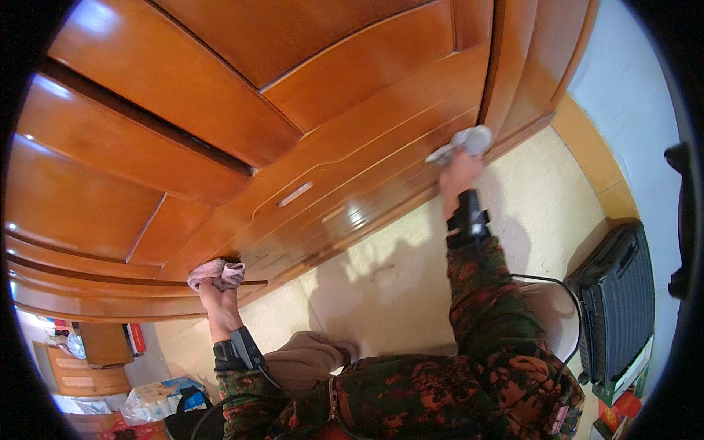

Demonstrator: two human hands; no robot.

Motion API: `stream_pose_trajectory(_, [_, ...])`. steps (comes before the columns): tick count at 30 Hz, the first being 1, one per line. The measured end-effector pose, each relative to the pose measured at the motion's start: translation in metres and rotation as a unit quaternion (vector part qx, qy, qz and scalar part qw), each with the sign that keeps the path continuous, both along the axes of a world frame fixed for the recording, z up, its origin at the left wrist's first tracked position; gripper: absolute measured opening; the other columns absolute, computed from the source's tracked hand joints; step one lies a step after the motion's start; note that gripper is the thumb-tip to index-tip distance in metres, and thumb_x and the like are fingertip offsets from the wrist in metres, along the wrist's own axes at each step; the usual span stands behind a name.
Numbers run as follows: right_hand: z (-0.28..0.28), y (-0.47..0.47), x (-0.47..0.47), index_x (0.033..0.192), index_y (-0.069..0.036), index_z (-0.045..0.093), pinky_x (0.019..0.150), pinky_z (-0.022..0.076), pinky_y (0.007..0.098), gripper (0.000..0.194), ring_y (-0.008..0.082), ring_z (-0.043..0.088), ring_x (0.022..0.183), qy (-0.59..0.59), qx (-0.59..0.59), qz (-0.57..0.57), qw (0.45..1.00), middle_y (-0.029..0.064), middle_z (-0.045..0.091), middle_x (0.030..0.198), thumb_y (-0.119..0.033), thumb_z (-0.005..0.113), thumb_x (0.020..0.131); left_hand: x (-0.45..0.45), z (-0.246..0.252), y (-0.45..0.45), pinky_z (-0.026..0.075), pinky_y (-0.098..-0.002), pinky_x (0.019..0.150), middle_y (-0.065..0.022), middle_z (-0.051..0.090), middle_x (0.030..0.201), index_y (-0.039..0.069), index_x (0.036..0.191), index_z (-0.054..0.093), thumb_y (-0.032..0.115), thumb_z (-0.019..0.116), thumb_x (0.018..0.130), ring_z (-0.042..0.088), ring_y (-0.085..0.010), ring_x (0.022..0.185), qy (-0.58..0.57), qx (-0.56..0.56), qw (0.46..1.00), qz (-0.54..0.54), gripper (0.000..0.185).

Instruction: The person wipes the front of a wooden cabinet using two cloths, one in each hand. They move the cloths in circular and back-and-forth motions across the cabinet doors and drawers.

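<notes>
A large, glossy wooden wardrobe [352, 137] with panelled doors and drawers rises before me. At the lower left of its front, my left hand [220, 308] grips a bunched pinkish cloth [206, 270] against the wood. My right hand [462, 173], slightly blurred, holds a whitish cloth [477, 138] at the lower right part of the front, near a dark vertical gap. Between the two hands lies a wide drawer front [330, 187] with a pale slot-shaped handle [295, 194]. The cloths hide most of my fingers. Both wrists wear black devices.
Pale floor tiles [385, 280] run along the wardrobe's base. A dark ribbed suitcase [619, 302] stands by the white wall [621, 110] at right. At lower left are a plastic-wrapped pack [159, 399], a black bag [184, 423] and wooden furniture [82, 368]. A black cable [575, 308] loops beside my right arm.
</notes>
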State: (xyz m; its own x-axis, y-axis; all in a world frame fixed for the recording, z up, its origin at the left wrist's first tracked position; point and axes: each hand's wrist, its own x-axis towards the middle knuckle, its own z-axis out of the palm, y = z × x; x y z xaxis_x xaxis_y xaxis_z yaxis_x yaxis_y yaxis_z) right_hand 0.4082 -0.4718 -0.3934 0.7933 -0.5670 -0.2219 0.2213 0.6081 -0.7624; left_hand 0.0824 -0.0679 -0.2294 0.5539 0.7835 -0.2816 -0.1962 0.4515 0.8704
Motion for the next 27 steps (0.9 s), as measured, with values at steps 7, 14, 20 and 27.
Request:
stream_pose_trajectory(7, [0.038,0.164,-0.167,0.141,0.004,0.028,0.110,0.0271,0.0427,0.070,0.0307,0.037,0.132,0.150,-0.160,0.325,0.920,0.0197,0.039,0.141,0.001,0.063,0.080,0.018,0.013,-0.031,0.049,-0.0332,0.053,-0.0103,0.060,0.090,0.005,0.094,0.054,0.008,0.040,0.093,0.056,-0.0231,0.068,-0.002,-0.007,0.998,0.065,0.015])
stream_pose_trajectory(14, [0.099,0.012,-0.024,0.133,0.005,0.039,0.107,0.0308,0.0412,0.050,0.0257,0.045,0.122,-0.047,-0.143,-0.021,0.988,0.0165,0.050,0.131,-0.004,0.059,0.088,0.010,0.021,-0.025,0.054,-0.0458,0.074,-0.0160,0.059,0.111,0.004,0.114,0.050,0.015,0.032,0.098,0.059,-0.0314,0.097,-0.029,-0.029,0.995,0.095,0.026])
stream_pose_trajectory(20, [0.147,0.052,-0.046,0.125,0.010,0.044,0.103,0.0256,0.0482,0.044,0.0393,0.038,0.116,-0.192,-0.416,-0.086,0.885,0.0240,0.041,0.123,-0.004,0.052,0.084,0.017,0.028,-0.033,0.053,-0.0472,0.081,-0.0176,0.058,0.113,0.002,0.117,0.048,0.017,0.030,0.099,0.059,-0.0327,0.097,-0.069,-0.040,0.992,0.099,0.030])
stream_pose_trajectory(27, [0.140,0.057,-0.092,0.113,0.001,0.051,0.089,0.0376,0.0517,0.043,0.0446,0.049,0.093,-0.296,-0.671,0.185,0.654,0.0231,0.052,0.095,0.003,0.049,0.070,0.023,0.043,-0.052,0.052,-0.0482,0.085,-0.0173,0.058,0.110,0.000,0.115,0.048,0.011,0.032,0.097,0.058,-0.0331,0.098,-0.106,-0.045,0.988,0.104,0.027])
